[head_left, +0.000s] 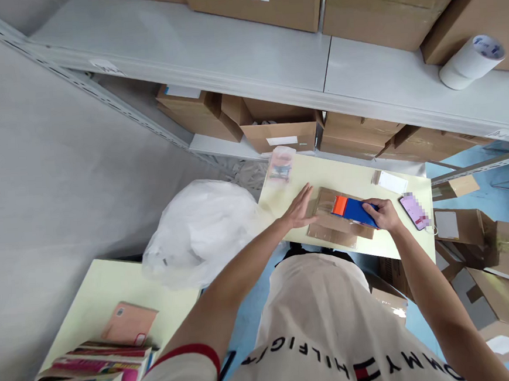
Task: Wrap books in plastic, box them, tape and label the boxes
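A flat brown cardboard piece (pixel 328 227) lies on a pale yellow table (pixel 350 177). My left hand (pixel 299 209) rests on its left edge, fingers stretched out flat. My right hand (pixel 386 214) is closed round the end of an orange and blue tool (pixel 353 209), which lies across the top of the cardboard.
A phone (pixel 413 210), a small white card (pixel 392 182) and a clear packet (pixel 280 165) sit on the table. A white plastic bag (pixel 198 230) bulges on the left. Shelves hold cardboard boxes (pixel 276 129) and a tape roll (pixel 471 62). Books (pixel 96 367) lie near left.
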`<state>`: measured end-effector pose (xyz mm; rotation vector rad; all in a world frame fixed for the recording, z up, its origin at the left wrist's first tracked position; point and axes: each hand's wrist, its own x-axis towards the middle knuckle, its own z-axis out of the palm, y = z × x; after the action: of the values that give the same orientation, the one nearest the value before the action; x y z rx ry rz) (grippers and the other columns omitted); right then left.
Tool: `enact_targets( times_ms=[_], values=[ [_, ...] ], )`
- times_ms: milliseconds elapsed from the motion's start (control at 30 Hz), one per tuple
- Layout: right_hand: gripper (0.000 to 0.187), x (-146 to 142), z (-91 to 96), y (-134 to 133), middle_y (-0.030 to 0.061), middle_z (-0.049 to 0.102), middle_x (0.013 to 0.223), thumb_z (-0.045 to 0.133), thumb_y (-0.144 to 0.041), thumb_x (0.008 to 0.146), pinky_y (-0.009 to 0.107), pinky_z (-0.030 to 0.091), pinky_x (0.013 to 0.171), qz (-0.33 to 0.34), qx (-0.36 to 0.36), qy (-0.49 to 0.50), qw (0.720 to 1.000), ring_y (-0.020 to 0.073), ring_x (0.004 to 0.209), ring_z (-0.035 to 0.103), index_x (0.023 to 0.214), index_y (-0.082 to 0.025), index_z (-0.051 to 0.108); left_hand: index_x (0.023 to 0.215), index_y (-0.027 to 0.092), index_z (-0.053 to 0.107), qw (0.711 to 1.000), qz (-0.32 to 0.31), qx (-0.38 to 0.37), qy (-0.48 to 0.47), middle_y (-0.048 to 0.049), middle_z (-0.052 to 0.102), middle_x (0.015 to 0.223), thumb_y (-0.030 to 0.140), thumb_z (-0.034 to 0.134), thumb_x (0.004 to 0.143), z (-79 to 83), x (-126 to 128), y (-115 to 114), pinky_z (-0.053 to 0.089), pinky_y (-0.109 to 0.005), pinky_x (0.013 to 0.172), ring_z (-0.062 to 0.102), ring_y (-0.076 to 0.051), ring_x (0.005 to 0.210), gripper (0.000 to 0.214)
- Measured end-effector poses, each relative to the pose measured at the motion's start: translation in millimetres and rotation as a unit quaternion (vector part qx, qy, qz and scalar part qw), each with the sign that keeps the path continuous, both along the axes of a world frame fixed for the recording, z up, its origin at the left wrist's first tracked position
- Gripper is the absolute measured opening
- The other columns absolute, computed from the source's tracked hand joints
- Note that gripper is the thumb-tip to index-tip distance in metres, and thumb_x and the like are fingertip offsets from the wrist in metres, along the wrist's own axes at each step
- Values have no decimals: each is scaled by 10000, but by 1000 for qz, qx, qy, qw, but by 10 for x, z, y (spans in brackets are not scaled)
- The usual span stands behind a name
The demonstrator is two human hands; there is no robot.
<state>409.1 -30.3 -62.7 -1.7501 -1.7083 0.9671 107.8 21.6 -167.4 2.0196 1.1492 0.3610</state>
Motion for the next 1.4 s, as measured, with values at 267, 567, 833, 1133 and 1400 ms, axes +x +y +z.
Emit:
enact_targets(
  times_ms=[267,567,833,1133,1400],
  values=[
    [478,-55,98,69,75,794,872,564,-605,843,355,582,721,23,-15,-7,1000,257,755,727,898,-188,792,1571,45,73,959,-226,107,133,-269,326,1560,562,819,464,347,426,240,108,-471,1212,316,-410,1440,1432],
    [504,765,125,29,91,790,828,581,-636,818,366,588,667,33,-31,-52,998,253,683,721,827,-176,785,1554,48,164,950,-166,109,240,-249,417,1478,544,790,501,419,-312,365,38,-519,1215,406,-409,1356,1321],
    [364,812,-329,101,54,801,901,538,-485,874,339,597,708,85,-67,-110,988,242,753,748,909,-223,788,1554,-22,138,928,-172,151,294,-293,183,1618,469,778,587,577,-50,149,-57,-539,1215,141,-436,1506,1259],
    [426,678,-377,40,93,788,923,460,-487,925,329,539,746,107,-109,-185,971,254,820,732,1000,-189,754,1571,36,201,918,-260,177,241,-192,195,1643,596,548,855,554,1031,-222,60,-442,1243,142,-307,1538,972],
    [521,951,-75,-22,135,747,813,438,-587,931,321,464,657,151,-205,-355,900,273,782,706,857,-170,742,1551,43,283,919,-269,181,224,-222,226,1629,577,567,866,519,907,-169,69,-470,1234,160,-341,1530,914]
  ],
)
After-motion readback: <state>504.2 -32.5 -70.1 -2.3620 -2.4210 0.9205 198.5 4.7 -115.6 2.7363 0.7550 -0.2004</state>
